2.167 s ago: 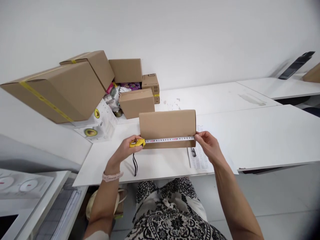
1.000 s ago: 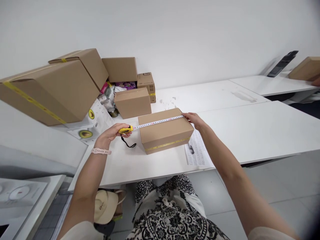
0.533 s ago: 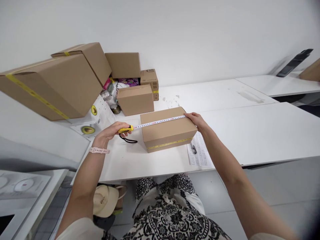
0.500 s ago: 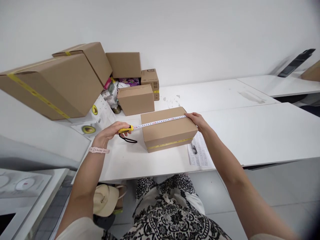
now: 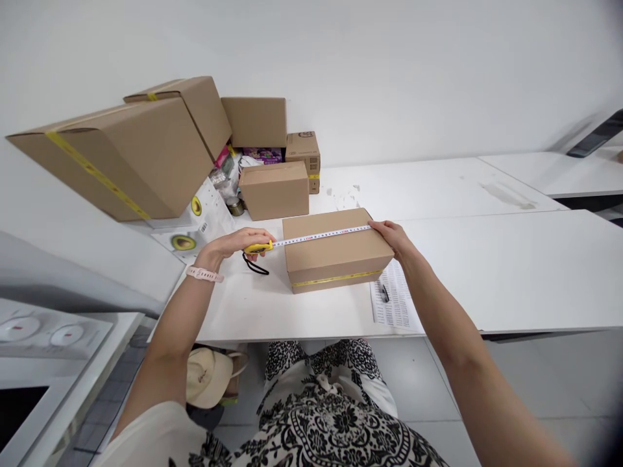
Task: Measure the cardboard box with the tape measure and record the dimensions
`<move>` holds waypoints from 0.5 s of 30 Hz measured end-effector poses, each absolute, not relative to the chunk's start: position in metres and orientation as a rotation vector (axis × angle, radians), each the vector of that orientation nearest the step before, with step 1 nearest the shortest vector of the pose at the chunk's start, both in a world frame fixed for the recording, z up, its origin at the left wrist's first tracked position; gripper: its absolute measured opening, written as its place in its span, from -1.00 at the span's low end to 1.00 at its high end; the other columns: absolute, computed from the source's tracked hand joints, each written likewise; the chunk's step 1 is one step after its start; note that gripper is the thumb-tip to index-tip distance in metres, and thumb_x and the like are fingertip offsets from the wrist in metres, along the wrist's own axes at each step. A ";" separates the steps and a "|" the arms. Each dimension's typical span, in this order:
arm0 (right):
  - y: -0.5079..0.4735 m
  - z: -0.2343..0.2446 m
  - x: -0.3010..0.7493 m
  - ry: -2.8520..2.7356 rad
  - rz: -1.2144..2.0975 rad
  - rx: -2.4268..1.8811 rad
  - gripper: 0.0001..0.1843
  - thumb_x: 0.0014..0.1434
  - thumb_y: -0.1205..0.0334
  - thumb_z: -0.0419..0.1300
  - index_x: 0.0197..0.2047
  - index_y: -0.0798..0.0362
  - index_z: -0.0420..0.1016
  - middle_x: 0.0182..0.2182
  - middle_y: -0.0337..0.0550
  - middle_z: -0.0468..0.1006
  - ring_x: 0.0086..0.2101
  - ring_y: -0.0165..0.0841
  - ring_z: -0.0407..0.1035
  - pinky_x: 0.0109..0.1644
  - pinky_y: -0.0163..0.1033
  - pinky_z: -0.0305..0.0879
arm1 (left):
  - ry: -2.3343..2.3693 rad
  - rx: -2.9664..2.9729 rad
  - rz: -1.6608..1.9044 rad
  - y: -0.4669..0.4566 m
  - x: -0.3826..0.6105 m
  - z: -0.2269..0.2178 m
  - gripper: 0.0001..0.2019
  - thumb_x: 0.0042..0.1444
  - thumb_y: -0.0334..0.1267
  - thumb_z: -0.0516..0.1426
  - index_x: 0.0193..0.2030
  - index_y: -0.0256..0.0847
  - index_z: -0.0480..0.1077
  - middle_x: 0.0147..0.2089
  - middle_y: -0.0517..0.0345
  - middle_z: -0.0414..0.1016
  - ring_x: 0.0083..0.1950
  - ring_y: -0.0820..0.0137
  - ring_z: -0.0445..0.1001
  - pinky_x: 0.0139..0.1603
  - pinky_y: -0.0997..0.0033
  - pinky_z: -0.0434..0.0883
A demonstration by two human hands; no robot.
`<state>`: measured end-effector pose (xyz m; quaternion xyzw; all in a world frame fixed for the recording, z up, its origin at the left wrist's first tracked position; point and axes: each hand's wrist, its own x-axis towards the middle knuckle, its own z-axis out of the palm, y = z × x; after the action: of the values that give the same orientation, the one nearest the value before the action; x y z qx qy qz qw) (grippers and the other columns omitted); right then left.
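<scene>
A brown cardboard box (image 5: pixel 335 259) with a yellow strip along its front lies flat on the white table (image 5: pixel 511 266). A white measuring tape (image 5: pixel 321 235) is stretched across its top. My left hand (image 5: pixel 241 241) is closed on the yellow tape case (image 5: pixel 258 247) just left of the box; a black loop cord hangs from the case. My right hand (image 5: pixel 392 235) pinches the tape's end at the box's far right corner.
Several cardboard boxes (image 5: pixel 146 152) are stacked at the back left, with a smaller box (image 5: pixel 275 189) and a white avocado-print package (image 5: pixel 192 224) near them. A printed sheet (image 5: pixel 394 305) with a pen (image 5: pixel 384 293) lies right of the box. A hat rests under the table.
The box stood on edge with the tape along its front; it now lies flat with the tape across its top. In the last half second the hands barely moved.
</scene>
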<state>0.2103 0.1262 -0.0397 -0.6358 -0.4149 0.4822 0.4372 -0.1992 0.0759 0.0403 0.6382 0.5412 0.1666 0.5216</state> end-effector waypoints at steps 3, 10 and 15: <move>0.128 -0.043 0.212 -1.032 1.200 -1.594 -0.58 -0.02 -0.05 0.44 -0.42 0.02 0.33 -0.44 -0.21 0.45 -0.47 -0.41 0.29 -0.48 -0.29 0.18 | 1.294 1.527 0.387 0.077 -0.199 0.037 -0.61 0.03 0.04 0.27 -0.12 -0.18 0.57 -0.28 0.09 0.54 -0.48 0.41 0.47 -0.46 0.44 0.44; 0.133 -0.050 0.215 -1.018 1.207 -1.575 -0.56 -0.04 -0.06 0.46 -0.42 0.01 0.33 -0.46 -0.23 0.43 -0.49 -0.42 0.29 -0.53 -0.33 0.19 | 1.299 1.498 0.346 0.083 -0.186 0.039 -0.75 0.02 -0.13 0.22 -0.19 -0.21 0.49 -0.27 0.10 0.57 -0.34 0.41 0.52 -0.36 0.49 0.42; 0.128 -0.046 0.212 -0.998 1.216 -1.557 -0.57 -0.02 -0.04 0.45 -0.45 0.02 0.31 -0.46 -0.23 0.43 -0.48 -0.42 0.31 -0.54 -0.33 0.19 | 1.282 1.563 0.291 0.090 -0.172 0.042 -0.83 0.06 -0.12 0.19 -0.34 -0.18 0.46 -0.36 0.13 0.50 -0.42 0.44 0.43 -0.47 0.52 0.34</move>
<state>0.2123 0.1284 -0.0464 -0.6292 -0.4031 0.4913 0.4476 -0.1717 0.0898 0.0422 0.6528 0.5352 0.1215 0.5223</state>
